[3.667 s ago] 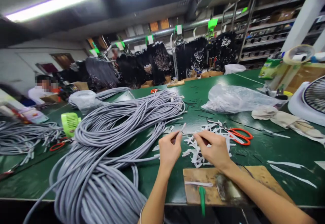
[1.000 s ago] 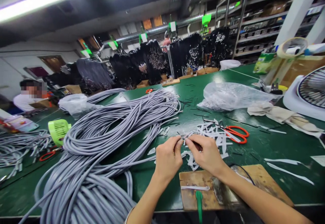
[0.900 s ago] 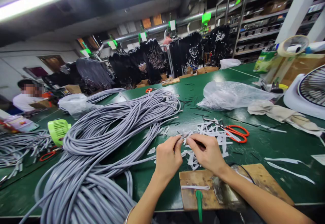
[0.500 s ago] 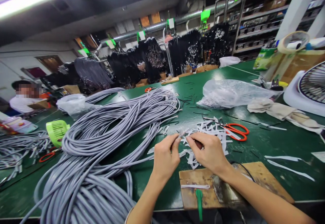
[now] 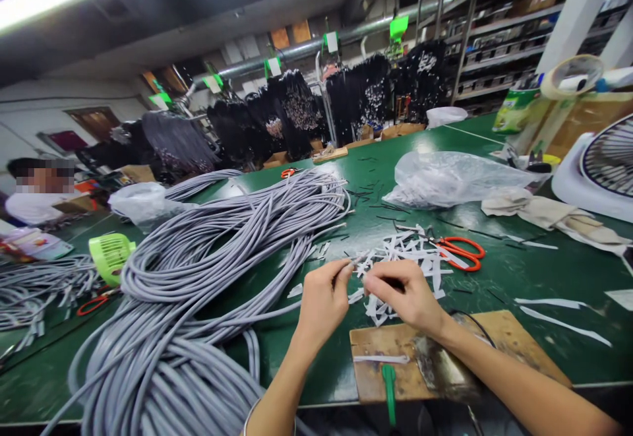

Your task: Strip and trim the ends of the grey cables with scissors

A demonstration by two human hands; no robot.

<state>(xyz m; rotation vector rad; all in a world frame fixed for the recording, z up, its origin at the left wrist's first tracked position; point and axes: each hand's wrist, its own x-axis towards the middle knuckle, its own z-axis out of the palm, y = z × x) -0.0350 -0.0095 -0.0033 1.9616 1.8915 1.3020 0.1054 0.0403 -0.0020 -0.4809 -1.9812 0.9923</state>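
Note:
My left hand is closed in a pinch on the end of a grey cable, which runs in from the coil at left. The cable's tip shows just past my thumb and forefinger. Close on its right, my right hand is also pinched, fingertips apart from that tip; whatever it holds is too small to make out. Beneath and behind both hands lies a pile of white strips. Red-handled scissors rest at the pile's right edge.
Large bundles of grey cable cover the left of the green table. A wooden board with a green lever sits at the front edge. Plastic bag, cloth glove and white fan stand at right. A person sits far left.
My right hand has drawn slightly away from the cable tip, its fingers curled more. My left hand keeps its hold with little movement.

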